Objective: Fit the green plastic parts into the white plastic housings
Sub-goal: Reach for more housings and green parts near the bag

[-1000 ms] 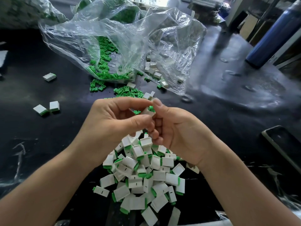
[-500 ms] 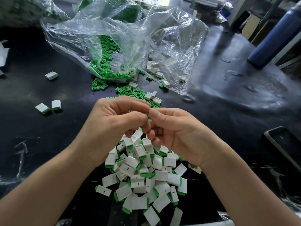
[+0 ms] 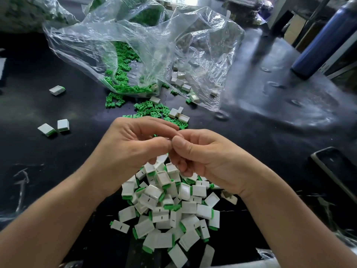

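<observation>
Left hand (image 3: 131, 149), right hand (image 3: 210, 159) curled together, possibly pinching something hidden, above boxy white housings (image 3: 160, 215)

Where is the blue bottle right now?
In the head view, the blue bottle stands at the far right of the black table, well right of the clear plastic bag.

Clear plastic bag (image 3: 154, 45): thin film, glossy, crinkled. Green parts (image 3: 123, 82): matt moulded plastic. White housings (image 3: 164, 209): smooth plastic, slight sheen. Desk (image 3: 270, 117): black, smooth, shiny, scuffed with pale scratches. Blue bottle (image 3: 324, 39): satin, metal-looking finish.
</observation>
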Tool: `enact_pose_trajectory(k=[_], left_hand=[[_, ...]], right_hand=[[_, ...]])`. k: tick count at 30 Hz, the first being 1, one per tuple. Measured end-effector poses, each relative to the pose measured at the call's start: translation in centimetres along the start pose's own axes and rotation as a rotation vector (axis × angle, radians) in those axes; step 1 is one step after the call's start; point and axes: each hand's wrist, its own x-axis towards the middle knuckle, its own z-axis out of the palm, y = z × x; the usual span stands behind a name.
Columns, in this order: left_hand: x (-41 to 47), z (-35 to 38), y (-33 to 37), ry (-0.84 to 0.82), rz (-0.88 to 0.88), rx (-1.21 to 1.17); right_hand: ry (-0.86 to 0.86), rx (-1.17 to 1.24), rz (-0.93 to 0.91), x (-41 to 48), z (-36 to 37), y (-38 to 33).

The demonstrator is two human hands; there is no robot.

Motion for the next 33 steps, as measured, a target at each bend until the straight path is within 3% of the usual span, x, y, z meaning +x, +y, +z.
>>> enact_pose_trajectory(k=[12, 33], left_hand=[[-0.1, 0.7, -0.7, 0.124, -0.015, -0.205], [0.0, 1.1, -0.3, 0.198, -0.129, -0.232]], right_hand=[[0.140, 0.087, -0.139, 0.1, 1.4, 0.8], [0.202, 0.056, -0.147, 0.2, 1.9, 1.2]])
